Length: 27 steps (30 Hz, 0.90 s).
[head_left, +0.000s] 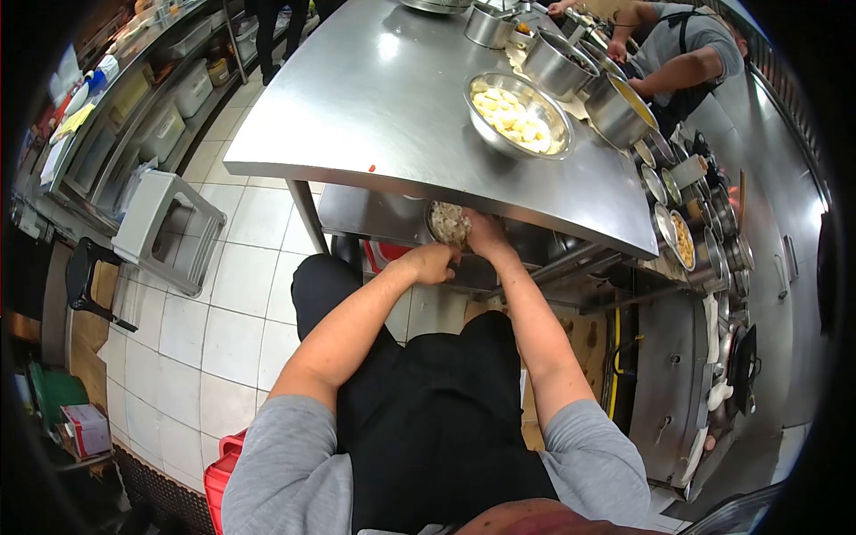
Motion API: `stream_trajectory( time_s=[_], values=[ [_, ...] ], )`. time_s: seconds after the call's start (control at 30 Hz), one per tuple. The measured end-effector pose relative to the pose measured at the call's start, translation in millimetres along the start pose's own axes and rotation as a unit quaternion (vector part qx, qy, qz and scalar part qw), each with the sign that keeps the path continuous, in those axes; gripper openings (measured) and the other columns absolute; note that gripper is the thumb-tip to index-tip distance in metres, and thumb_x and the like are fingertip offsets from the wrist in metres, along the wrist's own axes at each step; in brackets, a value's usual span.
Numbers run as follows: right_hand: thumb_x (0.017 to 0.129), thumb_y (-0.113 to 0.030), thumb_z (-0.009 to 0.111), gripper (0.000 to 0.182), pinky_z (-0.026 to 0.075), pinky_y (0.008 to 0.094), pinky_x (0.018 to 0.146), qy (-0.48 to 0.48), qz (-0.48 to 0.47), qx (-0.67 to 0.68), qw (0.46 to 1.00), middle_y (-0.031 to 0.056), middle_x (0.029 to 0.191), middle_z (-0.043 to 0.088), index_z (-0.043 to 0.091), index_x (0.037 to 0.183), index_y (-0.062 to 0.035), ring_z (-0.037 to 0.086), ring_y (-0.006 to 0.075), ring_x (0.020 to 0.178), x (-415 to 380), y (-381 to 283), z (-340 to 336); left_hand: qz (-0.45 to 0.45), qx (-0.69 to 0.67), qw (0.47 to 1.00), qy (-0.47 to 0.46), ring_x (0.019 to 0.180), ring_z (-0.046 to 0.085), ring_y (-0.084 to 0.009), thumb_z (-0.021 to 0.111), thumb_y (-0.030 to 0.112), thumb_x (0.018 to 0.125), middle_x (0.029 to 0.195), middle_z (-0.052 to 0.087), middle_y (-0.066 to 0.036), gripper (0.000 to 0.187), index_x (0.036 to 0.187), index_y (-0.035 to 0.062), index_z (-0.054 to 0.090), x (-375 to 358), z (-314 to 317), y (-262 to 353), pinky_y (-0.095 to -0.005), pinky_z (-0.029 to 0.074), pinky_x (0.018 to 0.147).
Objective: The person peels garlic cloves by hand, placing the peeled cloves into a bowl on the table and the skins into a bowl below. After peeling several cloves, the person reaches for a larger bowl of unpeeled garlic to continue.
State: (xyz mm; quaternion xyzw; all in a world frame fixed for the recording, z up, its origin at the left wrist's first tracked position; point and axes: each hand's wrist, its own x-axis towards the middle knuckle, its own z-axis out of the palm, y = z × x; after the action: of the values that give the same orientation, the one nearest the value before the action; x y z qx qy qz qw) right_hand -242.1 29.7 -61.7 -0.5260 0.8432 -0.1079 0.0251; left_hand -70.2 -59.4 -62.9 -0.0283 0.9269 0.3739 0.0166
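I am seeing a busy cooking kitchen, with big pots [556,67] sitting at one o'clock on a shiny metal table [357,98].

Equipment around the flat stainless-steel desk [357,98]
A round steel bowl [489,136] of pale-yellow pieces sits on the desk, near cylindrical steel pots [546,73]. On the white-tiled floor [236,343], a light-grey plastic stool [144,212] is located near a black stool [82,278].

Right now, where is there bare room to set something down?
The widest bare patch is the tabletop left of the bowl of pale chunks, with a red speck near the front edge. A smaller one lies between the bowl and the near right corner. Pots crowd the right edge beyond the bowl.
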Motion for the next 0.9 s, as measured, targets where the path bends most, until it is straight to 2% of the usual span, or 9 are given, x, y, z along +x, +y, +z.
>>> stream_trajectory(
  time_s=[0.1, 0.23, 0.37, 0.4, 0.47, 0.5, 0.63, 0.8, 0.9],
  values=[
    [0.083, -0.008, 0.059, 0.023, 0.05, 0.039, 0.085, -0.005, 0.074, 0.159, 0.985, 0.0184, 0.104, 0.068, 0.065, 0.104, -0.0061, 0.066, 0.0318, 0.098, 5, 14, 7, 0.005, -0.017, 1.0, 0.008, 0.1, 0.064, -0.0369, 0.069, 0.019, 0.078, 0.101, 0.068, -0.022, 0.036, 0.109, 0.0019, 0.064, 0, -7, 2, -0.0435, 0.05, 0.088],
    [0.084, -0.01, 0.06, 0.016, 0.05, 0.0324, 0.077, 0.016, 0.025, 0.237, 0.971, 0.0139, 0.09, 0.069, 0.068, 0.098, -0.0049, 0.065, 0.019, 0.084, 3, 18, 0, 0.037, -0.071, 0.996, 0.049, 0.082, 0.068, -0.0287, 0.067, 0.017, 0.082, 0.09, 0.07, -0.018, 0.026, 0.102, 0.0009, 0.064, 2, -8, 1, -0.0393, 0.052, 0.075],
    [0.085, -0.009, 0.065, 0.018, 0.049, 0.0274, 0.078, 0.037, 0.029, 0.302, 0.952, 0.0058, 0.09, 0.07, 0.068, 0.101, -0.0031, 0.061, 0.0113, 0.082, -2, 18, 3, -0.078, -0.206, 0.97, 0.098, 0.073, 0.069, -0.0236, 0.065, 0.013, 0.082, 0.083, 0.069, -0.016, 0.02, 0.099, 0.001, 0.065, -4, -31, 22, -0.0354, 0.053, 0.068],
    [0.085, -0.007, 0.063, 0.016, 0.049, 0.0279, 0.078, 0.032, 0.033, 0.409, 0.911, 0.0068, 0.092, 0.07, 0.067, 0.099, -0.0015, 0.062, 0.0125, 0.085, -3, 17, 2, -0.141, -0.287, 0.939, 0.13, 0.072, 0.069, -0.0248, 0.065, 0.012, 0.081, 0.081, 0.07, -0.015, 0.021, 0.098, 0.0001, 0.065, -4, -36, 28, -0.0354, 0.054, 0.067],
    [0.085, 0.0, 0.059, 0.02, 0.048, 0.0262, 0.079, 0.046, 0.019, 0.538, 0.842, 0.0053, 0.096, 0.069, 0.065, 0.104, 0.0018, 0.061, 0.0101, 0.089, -8, 9, -4, -0.118, -0.301, 0.92, 0.221, 0.069, 0.069, -0.023, 0.065, 0.011, 0.082, 0.081, 0.07, -0.015, 0.021, 0.1, 0.0, 0.064, 17, -14, -2, -0.034, 0.054, 0.064],
    [0.085, 0.0, 0.059, 0.02, 0.048, 0.0262, 0.079, 0.046, 0.019, 0.538, 0.841, 0.0053, 0.096, 0.069, 0.065, 0.104, 0.0018, 0.061, 0.0101, 0.089, -9, 6, -2, -0.092, -0.312, 0.894, 0.309, 0.066, 0.068, -0.0213, 0.064, 0.009, 0.082, 0.081, 0.07, -0.014, 0.022, 0.102, -0.0001, 0.064, 21, -12, -4, -0.0326, 0.054, 0.061],
    [0.083, 0.0, 0.059, 0.025, 0.048, 0.0274, 0.08, 0.111, 0.006, 0.493, 0.863, 0.0089, 0.097, 0.07, 0.064, 0.107, 0.002, 0.064, 0.014, 0.09, -4, 11, 21, -0.092, -0.393, 0.848, 0.343, 0.071, 0.07, -0.021, 0.066, 0.014, 0.085, 0.086, 0.071, -0.015, 0.028, 0.109, -0.0002, 0.064, 36, -5, -1, -0.0328, 0.054, 0.063],
    [0.08, 0.001, 0.059, 0.03, 0.049, 0.0299, 0.081, 0.136, 0.017, 0.436, 0.889, 0.0129, 0.101, 0.07, 0.064, 0.109, 0.0006, 0.066, 0.0187, 0.092, -7, 8, 16, -0.109, -0.311, 0.889, 0.318, 0.077, 0.071, -0.0238, 0.068, 0.016, 0.085, 0.089, 0.072, -0.015, 0.026, 0.105, 0.0004, 0.067, 54, -6, -3, -0.0339, 0.054, 0.07],
    [0.084, 0.009, 0.051, 0.035, 0.046, 0.0237, 0.086, 0.078, 0.015, 0.447, 0.891, 0.0038, 0.105, 0.067, 0.061, 0.116, 0.0003, 0.061, 0.0111, 0.098, -7, 7, 8, -0.106, -0.294, 0.899, 0.306, 0.081, 0.071, -0.0262, 0.069, 0.018, 0.084, 0.09, 0.072, -0.016, 0.023, 0.101, 0.0011, 0.069, 60, -5, -6, -0.0352, 0.054, 0.074]
  ],
)
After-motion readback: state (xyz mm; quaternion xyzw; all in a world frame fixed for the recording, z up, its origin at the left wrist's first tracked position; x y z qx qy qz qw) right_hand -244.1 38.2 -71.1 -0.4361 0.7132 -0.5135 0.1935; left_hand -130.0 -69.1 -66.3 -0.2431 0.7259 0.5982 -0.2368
